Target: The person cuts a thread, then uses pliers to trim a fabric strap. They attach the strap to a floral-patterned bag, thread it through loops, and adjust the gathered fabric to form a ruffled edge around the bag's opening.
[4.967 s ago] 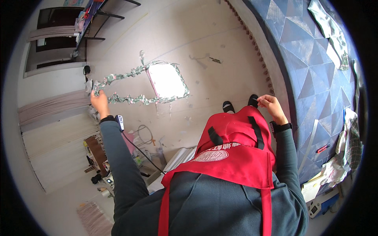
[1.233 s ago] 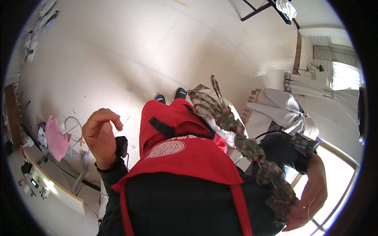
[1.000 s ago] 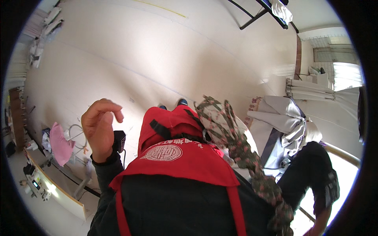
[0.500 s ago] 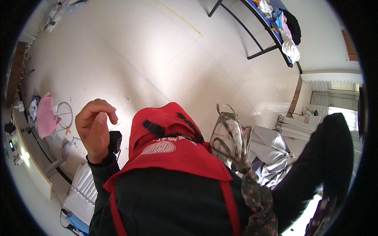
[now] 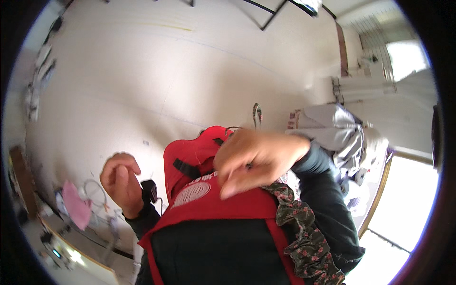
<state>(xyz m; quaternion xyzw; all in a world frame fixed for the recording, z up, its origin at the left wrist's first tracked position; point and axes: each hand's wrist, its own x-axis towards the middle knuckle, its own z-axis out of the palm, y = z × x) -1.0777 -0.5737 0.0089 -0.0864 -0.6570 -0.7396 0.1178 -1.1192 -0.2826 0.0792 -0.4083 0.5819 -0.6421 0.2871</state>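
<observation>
My left hand [image 5: 122, 184] is raised at the left of the red apron [image 5: 223, 204], its fingers curled in and its thumb bent across them. Nothing shows in it. A small black device [image 5: 149, 189] sits at that wrist. My right hand [image 5: 259, 159] is in front of the apron's chest, blurred by motion with fingers bent downward. Whether it grips anything is unclear. Dark floral ruffled fabric [image 5: 306, 232] hangs along my right side and runs up behind that hand. A thin floral loop [image 5: 257, 114] sticks up just beyond it. Black straps [image 5: 186, 168] lie on the apron.
Grey-silver cloth [image 5: 327, 118] is heaped at the right, near a bright opening [image 5: 403, 204]. A pink cloth [image 5: 77, 205] and a round metal ring [image 5: 97, 192] are at the left. A black-legged table [image 5: 273, 16] stands at the far edge.
My right hand has come in from the far right to the apron's front. My left fingers have curled in more. The view has shifted, and the floral fabric now lies differently along my side.
</observation>
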